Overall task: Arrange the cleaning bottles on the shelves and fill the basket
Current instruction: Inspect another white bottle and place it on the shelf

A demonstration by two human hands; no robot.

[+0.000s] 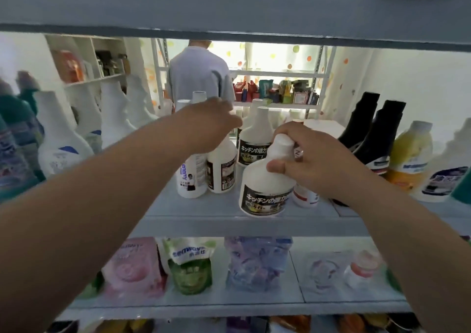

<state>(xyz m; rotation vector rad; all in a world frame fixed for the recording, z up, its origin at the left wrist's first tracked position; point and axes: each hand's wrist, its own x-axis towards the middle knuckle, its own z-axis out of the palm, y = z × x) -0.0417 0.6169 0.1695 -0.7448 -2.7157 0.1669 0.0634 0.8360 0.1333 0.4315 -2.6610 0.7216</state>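
Note:
My right hand (309, 158) grips the neck of a white bottle with a black label (265, 192), standing at the front of the middle shelf (229, 220). My left hand (211, 123) reaches over the top of another white black-labelled bottle (221, 165), fingers curled down around its neck, which the hand hides. A white bottle with blue lettering (190, 179) stands just left of it. A third black-labelled bottle (254, 139) stands further back between my hands. No basket is in view.
White spray bottles (61, 139) and teal bottles crowd the shelf's left. Black bottles (374, 139) and a yellow bottle (410, 154) stand at the right. Refill pouches (191, 266) fill the lower shelf. A person in a grey shirt (198, 72) stands behind the shelving. An upper shelf board (229, 9) hangs overhead.

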